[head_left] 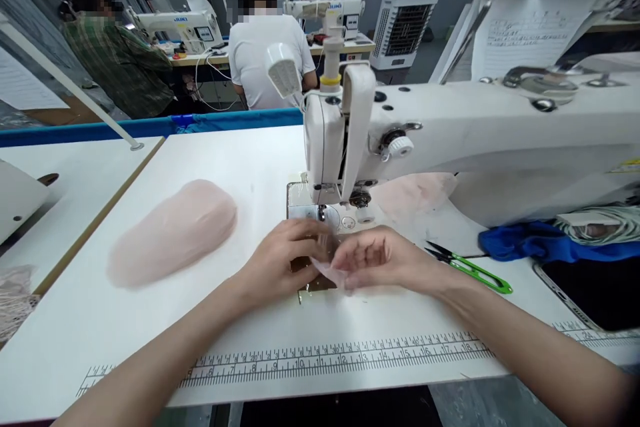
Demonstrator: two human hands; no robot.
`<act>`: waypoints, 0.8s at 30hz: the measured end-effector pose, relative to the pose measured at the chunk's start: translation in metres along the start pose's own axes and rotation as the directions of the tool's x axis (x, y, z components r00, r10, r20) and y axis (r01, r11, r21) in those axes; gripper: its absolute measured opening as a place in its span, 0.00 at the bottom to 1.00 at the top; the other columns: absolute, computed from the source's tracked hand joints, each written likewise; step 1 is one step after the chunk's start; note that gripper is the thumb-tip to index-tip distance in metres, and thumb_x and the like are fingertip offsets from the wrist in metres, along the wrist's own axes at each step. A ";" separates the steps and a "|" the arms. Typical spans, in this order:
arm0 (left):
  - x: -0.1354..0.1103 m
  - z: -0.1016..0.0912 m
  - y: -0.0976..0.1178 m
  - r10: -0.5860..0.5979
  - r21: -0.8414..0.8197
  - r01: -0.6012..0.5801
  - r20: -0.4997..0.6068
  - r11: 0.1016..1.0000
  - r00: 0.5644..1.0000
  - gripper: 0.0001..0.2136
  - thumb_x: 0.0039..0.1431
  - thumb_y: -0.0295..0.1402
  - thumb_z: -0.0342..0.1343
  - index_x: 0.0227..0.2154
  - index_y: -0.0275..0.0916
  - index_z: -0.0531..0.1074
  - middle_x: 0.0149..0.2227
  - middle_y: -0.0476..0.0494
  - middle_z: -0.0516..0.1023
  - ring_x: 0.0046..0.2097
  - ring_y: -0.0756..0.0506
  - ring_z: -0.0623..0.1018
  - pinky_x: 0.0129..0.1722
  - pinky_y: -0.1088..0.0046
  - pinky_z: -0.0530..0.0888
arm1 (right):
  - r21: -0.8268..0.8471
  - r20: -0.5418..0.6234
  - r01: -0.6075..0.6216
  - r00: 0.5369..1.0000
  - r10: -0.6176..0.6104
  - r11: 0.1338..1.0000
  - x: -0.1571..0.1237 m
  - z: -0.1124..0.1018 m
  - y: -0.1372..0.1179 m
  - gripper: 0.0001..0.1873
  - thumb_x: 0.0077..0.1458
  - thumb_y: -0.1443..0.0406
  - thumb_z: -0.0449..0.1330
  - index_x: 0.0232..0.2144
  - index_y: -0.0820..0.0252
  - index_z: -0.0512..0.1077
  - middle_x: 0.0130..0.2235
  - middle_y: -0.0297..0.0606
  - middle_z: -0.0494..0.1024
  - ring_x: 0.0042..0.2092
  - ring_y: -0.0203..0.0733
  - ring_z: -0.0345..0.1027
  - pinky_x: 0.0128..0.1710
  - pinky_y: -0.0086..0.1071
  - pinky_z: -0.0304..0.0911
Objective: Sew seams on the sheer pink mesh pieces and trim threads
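Note:
Just in front of the needle area of a white sewing machine [327,140], both hands meet over a small piece of thin pale pink fabric [330,272]. My left hand [287,253] has its fingers curled, with the thumb at the fabric's left end. My right hand [377,257] pinches the right part of it between thumb and fingers. The fingers partly hide the metal needle plate [300,195]. To the left lies a stack of pale pink sheer fabric pieces [175,233]. More pink fabric [415,193] rests behind the needle, under the machine arm.
Green-handled thread snips [475,270] lie right of my right hand. A phone [590,293] and blue cloth [520,241] are further right. A printed ruler [320,363] runs along the table's front edge. Two people sit at sewing machines beyond the blue-edged table back.

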State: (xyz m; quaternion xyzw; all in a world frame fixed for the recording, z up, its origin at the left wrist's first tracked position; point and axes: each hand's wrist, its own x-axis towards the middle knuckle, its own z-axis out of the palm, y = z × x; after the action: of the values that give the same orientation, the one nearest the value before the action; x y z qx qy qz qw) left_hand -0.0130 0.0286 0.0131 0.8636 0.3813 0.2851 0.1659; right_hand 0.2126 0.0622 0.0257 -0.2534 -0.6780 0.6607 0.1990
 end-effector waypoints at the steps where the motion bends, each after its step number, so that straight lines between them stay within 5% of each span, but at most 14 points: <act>1: 0.000 -0.005 0.003 -0.040 -0.133 0.044 0.031 0.990 0.999 0.06 0.61 0.32 0.53 0.34 0.41 0.76 0.51 0.42 0.77 0.53 0.43 0.75 0.50 0.62 0.73 | 0.148 0.039 -0.057 0.998 0.052 0.987 -0.001 -0.001 -0.003 0.12 0.48 0.65 0.68 0.38 0.59 0.76 0.31 0.32 0.80 0.31 0.34 0.73 0.31 0.27 0.68; 4: -0.003 -0.023 0.012 -0.202 -0.379 0.218 0.083 0.899 0.976 0.10 0.63 0.36 0.51 0.28 0.41 0.73 0.39 0.43 0.80 0.45 0.44 0.78 0.43 0.65 0.75 | 0.346 0.064 -0.113 0.993 0.097 0.931 -0.001 0.000 -0.007 0.18 0.44 0.65 0.71 0.40 0.60 0.76 0.31 0.32 0.78 0.29 0.31 0.72 0.30 0.25 0.66; 8: -0.004 -0.046 0.026 -0.298 -0.426 0.305 0.086 0.852 0.951 0.17 0.64 0.42 0.50 0.23 0.38 0.68 0.24 0.48 0.73 0.29 0.49 0.74 0.29 0.73 0.71 | 0.298 0.110 -0.137 0.988 0.109 0.945 0.002 0.007 -0.012 0.20 0.42 0.63 0.72 0.40 0.60 0.77 0.30 0.32 0.77 0.31 0.32 0.70 0.34 0.27 0.66; 12: -0.006 -0.068 0.037 -0.270 -0.215 0.282 0.085 0.935 0.959 0.21 0.65 0.43 0.48 0.19 0.37 0.66 0.19 0.51 0.67 0.23 0.52 0.67 0.23 0.77 0.62 | 0.081 0.043 -0.089 0.995 0.086 0.993 0.002 0.020 -0.019 0.10 0.47 0.60 0.69 0.31 0.60 0.79 0.27 0.31 0.76 0.27 0.31 0.65 0.29 0.26 0.62; 15: -0.016 -0.080 0.048 -0.178 0.040 0.177 0.020 0.983 0.984 0.19 0.66 0.40 0.47 0.22 0.38 0.72 0.21 0.50 0.72 0.23 0.52 0.68 0.23 0.76 0.62 | -0.119 -0.055 -0.037 0.998 0.031 0.992 0.001 0.032 -0.024 0.11 0.50 0.58 0.66 0.32 0.59 0.80 0.24 0.32 0.77 0.25 0.33 0.66 0.27 0.27 0.63; 18: -0.034 -0.082 0.076 -0.066 0.232 0.077 -0.055 0.970 0.996 0.13 0.65 0.35 0.49 0.31 0.42 0.77 0.27 0.48 0.77 0.26 0.50 0.73 0.25 0.74 0.66 | -0.129 -0.102 -0.041 0.994 0.028 0.991 0.004 0.044 -0.028 0.12 0.55 0.57 0.61 0.34 0.60 0.79 0.23 0.33 0.77 0.25 0.36 0.71 0.28 0.29 0.67; 20: -0.048 -0.079 0.100 -0.054 0.145 0.045 0.056 0.988 0.997 0.09 0.63 0.33 0.52 0.36 0.45 0.78 0.29 0.48 0.80 0.28 0.49 0.77 0.27 0.74 0.69 | -0.022 -0.110 -0.032 0.994 0.029 0.999 0.008 0.051 -0.030 0.12 0.56 0.57 0.60 0.35 0.60 0.77 0.31 0.37 0.81 0.32 0.39 0.75 0.33 0.32 0.70; 22: -0.060 -0.074 0.117 -0.009 -0.070 0.034 0.322 0.997 0.947 0.06 0.61 0.32 0.57 0.38 0.48 0.77 0.29 0.53 0.81 0.28 0.51 0.78 0.30 0.77 0.72 | 0.108 -0.087 -0.021 0.996 0.031 0.994 0.013 0.057 -0.031 0.14 0.57 0.56 0.59 0.37 0.60 0.76 0.39 0.41 0.81 0.40 0.43 0.77 0.39 0.36 0.72; 24: -0.068 -0.070 0.117 -0.029 -0.190 0.084 0.277 0.978 0.960 0.06 0.61 0.32 0.57 0.37 0.48 0.78 0.27 0.55 0.81 0.26 0.52 0.78 0.28 0.79 0.73 | 0.247 -0.024 -0.027 0.999 0.034 0.969 0.017 0.061 -0.031 0.18 0.59 0.53 0.56 0.39 0.61 0.76 0.42 0.45 0.81 0.42 0.47 0.77 0.42 0.40 0.71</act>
State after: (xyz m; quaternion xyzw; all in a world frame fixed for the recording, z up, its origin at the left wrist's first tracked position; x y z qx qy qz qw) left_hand -0.0274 -0.0946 0.1021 0.8622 0.3488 0.1955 0.3110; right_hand 0.1595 0.0245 0.0527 -0.2462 -0.5837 0.7392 0.2284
